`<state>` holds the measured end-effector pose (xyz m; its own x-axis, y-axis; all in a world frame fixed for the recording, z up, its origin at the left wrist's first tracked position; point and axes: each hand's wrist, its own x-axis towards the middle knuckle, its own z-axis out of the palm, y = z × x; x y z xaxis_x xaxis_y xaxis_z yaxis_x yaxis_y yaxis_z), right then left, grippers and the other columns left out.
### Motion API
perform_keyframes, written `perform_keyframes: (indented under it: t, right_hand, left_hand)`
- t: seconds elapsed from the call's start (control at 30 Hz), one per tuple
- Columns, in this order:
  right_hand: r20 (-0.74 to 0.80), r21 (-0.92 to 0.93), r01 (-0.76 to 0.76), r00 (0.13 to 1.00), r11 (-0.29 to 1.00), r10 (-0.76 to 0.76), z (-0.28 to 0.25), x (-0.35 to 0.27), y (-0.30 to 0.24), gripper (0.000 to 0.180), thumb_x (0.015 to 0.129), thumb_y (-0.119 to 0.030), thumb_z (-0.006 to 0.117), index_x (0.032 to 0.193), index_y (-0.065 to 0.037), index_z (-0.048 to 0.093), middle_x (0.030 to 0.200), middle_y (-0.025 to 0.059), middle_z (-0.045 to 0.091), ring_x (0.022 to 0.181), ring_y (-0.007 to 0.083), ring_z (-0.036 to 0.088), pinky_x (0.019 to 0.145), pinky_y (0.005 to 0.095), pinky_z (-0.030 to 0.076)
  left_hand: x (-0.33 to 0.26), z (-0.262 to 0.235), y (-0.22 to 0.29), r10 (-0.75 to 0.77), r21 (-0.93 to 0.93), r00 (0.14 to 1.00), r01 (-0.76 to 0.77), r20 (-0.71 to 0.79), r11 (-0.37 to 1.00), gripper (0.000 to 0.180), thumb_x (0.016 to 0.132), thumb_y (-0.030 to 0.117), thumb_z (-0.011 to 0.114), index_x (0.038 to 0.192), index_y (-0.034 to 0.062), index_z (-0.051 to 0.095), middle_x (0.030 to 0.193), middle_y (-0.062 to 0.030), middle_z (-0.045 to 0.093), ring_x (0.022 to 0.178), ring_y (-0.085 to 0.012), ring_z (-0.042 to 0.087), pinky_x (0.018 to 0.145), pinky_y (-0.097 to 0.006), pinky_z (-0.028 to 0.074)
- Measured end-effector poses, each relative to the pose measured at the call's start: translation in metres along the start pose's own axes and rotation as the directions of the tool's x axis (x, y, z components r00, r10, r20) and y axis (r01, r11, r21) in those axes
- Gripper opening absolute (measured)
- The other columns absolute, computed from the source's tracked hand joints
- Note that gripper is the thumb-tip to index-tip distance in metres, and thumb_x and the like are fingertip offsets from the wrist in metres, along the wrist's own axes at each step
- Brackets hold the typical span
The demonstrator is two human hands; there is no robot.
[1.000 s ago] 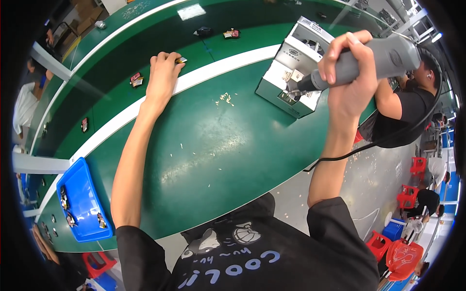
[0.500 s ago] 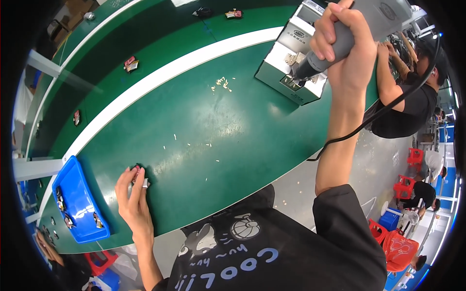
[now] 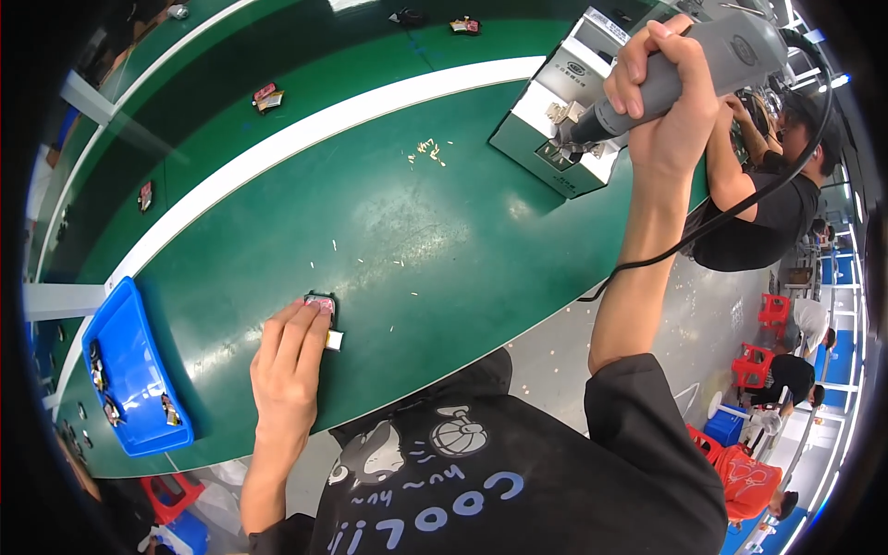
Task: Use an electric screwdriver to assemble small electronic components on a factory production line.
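Note:
My left hand (image 3: 289,363) lies flat on the green bench (image 3: 435,240) near its front edge, fingers over a small dark part with a pink top (image 3: 321,302); a small pale piece (image 3: 334,340) sticks out beside the fingers. My right hand (image 3: 659,92) is raised high at the right and is shut on a grey electric screwdriver (image 3: 696,67), whose tip points down-left at a grey box-shaped fixture (image 3: 564,116). A black cable (image 3: 740,208) hangs from the tool.
A blue tray (image 3: 129,370) with several small parts sits at the bench's left end. Small parts (image 3: 268,96) lie on the far belt beyond a white stripe. A person in black works at the right; red stools stand on the floor.
My left hand came back from the far belt to the near edge of the bench with a small part, then slid it slightly right. The right hand stays up with the screwdriver.

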<state>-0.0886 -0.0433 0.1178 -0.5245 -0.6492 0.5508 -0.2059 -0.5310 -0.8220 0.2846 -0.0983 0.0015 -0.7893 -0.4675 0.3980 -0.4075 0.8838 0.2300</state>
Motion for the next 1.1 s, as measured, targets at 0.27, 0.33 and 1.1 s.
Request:
perform_keyframes:
  t: [0.27,0.33,1.1]
  right_hand:
    - [-0.109,0.158,-0.120,0.984,0.980,0.138,0.010,-0.003,0.018,0.022,0.094,-0.022,0.058,0.083,-0.003,0.054,0.061,0.0089,0.051,0.037,0.0152,0.040,0.038,0.0288,0.035]
    - [0.061,0.122,-0.177,0.983,0.977,0.170,0.021,-0.011,0.007,0.019,0.097,-0.018,0.050,0.084,-0.005,0.046,0.066,0.0068,0.046,0.042,0.0132,0.035,0.046,0.0295,0.034]
    - [0.381,0.351,-0.338,0.903,0.873,0.196,0.144,-0.112,0.038,0.014,0.097,-0.018,0.038,0.095,-0.005,0.043,0.067,0.0111,0.050,0.038,0.0164,0.042,0.039,0.0340,0.040]
  left_hand:
    - [0.002,0.010,-0.007,0.091,0.018,0.995,-0.091,-0.026,0.996,0.034,0.068,-0.004,0.068,0.102,-0.0034,0.071,0.105,-0.0130,0.070,0.100,-0.0322,0.068,0.076,-0.039,0.059]
    - [0.004,0.015,-0.008,0.087,0.019,0.996,-0.086,-0.032,0.996,0.034,0.069,-0.003,0.068,0.103,-0.0035,0.071,0.105,-0.0132,0.070,0.100,-0.0321,0.068,0.076,-0.039,0.059]
    - [0.002,0.035,-0.022,0.197,-0.007,0.949,-0.205,-0.245,0.979,0.014,0.073,-0.001,0.076,0.071,0.0040,0.063,0.082,-0.0035,0.063,0.082,-0.0197,0.066,0.055,-0.028,0.047]
